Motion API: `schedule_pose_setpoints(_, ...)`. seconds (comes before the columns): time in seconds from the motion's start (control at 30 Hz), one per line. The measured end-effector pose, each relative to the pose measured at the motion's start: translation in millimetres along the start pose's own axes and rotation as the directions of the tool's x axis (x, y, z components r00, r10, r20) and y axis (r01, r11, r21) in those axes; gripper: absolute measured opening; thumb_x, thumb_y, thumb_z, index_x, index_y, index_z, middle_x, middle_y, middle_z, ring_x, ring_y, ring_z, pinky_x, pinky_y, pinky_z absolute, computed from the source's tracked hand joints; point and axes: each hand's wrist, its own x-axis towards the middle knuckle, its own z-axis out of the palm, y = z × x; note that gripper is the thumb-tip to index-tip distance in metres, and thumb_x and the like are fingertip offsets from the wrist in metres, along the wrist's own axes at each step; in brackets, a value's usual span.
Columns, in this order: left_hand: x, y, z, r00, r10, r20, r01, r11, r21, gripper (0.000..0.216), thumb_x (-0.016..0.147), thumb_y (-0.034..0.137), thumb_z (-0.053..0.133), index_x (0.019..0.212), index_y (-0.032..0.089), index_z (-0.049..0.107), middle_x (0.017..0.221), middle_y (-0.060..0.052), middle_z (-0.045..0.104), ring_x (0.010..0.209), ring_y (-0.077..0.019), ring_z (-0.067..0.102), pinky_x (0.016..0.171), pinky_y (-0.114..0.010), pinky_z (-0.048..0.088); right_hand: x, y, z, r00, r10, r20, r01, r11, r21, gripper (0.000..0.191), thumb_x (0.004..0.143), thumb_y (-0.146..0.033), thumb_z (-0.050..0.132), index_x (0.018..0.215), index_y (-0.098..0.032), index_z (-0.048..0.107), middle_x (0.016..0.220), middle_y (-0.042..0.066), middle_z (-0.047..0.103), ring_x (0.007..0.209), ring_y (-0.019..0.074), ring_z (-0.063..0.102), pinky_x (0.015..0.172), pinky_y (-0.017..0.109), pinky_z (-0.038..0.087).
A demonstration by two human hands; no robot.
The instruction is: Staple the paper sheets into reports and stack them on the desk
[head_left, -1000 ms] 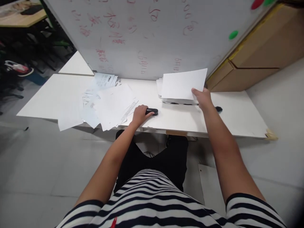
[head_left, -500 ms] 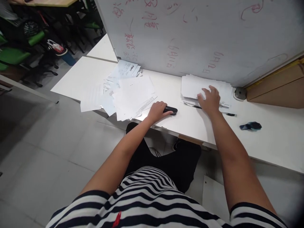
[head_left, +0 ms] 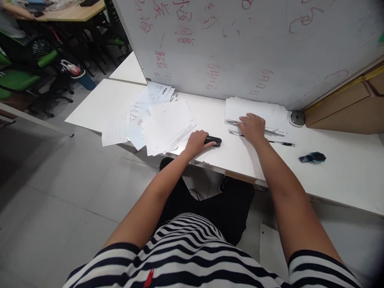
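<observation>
My left hand (head_left: 197,143) is closed around a black stapler (head_left: 215,141) near the table's front edge. The stapler lies low over the white tabletop, its front end pointing right. At a stack of white paper (head_left: 255,108) against the whiteboard, my right hand (head_left: 253,127) has its fingers bent together on the near edge, thumb and index finger pinching there. Just in front of the stack lies a pen (head_left: 282,143), partly hidden under my right hand. Left of the stapler spreads a loose pile of printed sheets (head_left: 168,124), some hanging over the table edge.
A whiteboard (head_left: 186,52) with red writing stands along the table's back edge. To the right are a small grey round object (head_left: 297,118), a cardboard box (head_left: 339,110) and a dark wristwatch-like item (head_left: 313,157). Green chairs (head_left: 18,82) and a blue bin (head_left: 85,80) stand at the left.
My right hand has moved left and down to the stack's near edge, and its spread fingers have drawn together. The left hand keeps the stapler in place; the view has shifted slightly.
</observation>
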Motion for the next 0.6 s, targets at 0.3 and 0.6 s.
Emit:
schedule_pose_setpoints(0.3, -0.2, 0.2, 0.5, 1.000, -0.004, -0.005, 0.004, 1.000, 0.000, 0.050, 0.086, 0.065, 0.044, 0.097, 0.017, 0.056, 0.090, -0.009, 0.060, 0.085, -0.0228, 0.053, 0.073, -0.034, 0.035, -5.9, -4.0, 3.9, 0.998, 0.057, 0.005, -0.057, 0.998, -0.024, 0.048, 0.089, -0.038, 0.040, 0.131, -0.018, 0.054, 0.138, 0.017, 0.048, 0.124, 0.0319, 0.044, 0.100, 0.052, 0.031)
schedule_pose_setpoints(0.6, -0.4, -0.3, 1.3, 1.000, 0.002, -0.014, -0.002, 1.000, 0.004, 0.051, 0.086, 0.065, 0.043, 0.097, 0.017, 0.056, 0.090, -0.009, 0.059, 0.084, -0.0224, 0.053, 0.072, -0.033, 0.034, -12.7, 3.5, -2.1, 0.998, 0.067, 0.017, -0.066, 0.997, -0.048, 0.038, 0.090, -0.032, 0.045, 0.122, -0.020, 0.061, 0.133, 0.015, 0.052, 0.118, 0.0294, 0.046, 0.101, 0.051, 0.027)
